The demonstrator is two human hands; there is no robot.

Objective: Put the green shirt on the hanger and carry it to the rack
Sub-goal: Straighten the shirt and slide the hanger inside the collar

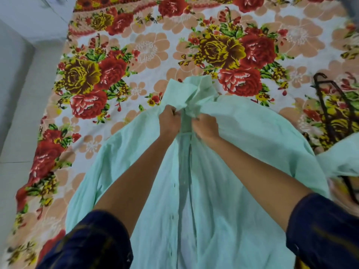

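The pale green shirt (223, 171) lies spread on the bed, its collar bunched up at the far end and its button placket running down the middle. My left hand (169, 121) and my right hand (206, 127) are both closed on the fabric just below the collar, close together on either side of the opening. A dark hanger (330, 105) lies on the bed at the right, its hook pointing away from me; its lower part is hidden under a green sleeve (342, 158).
The bed carries a flowered sheet (147, 49) in red, yellow and peach. Its left edge meets a pale tiled floor (21, 113). No rack is in view.
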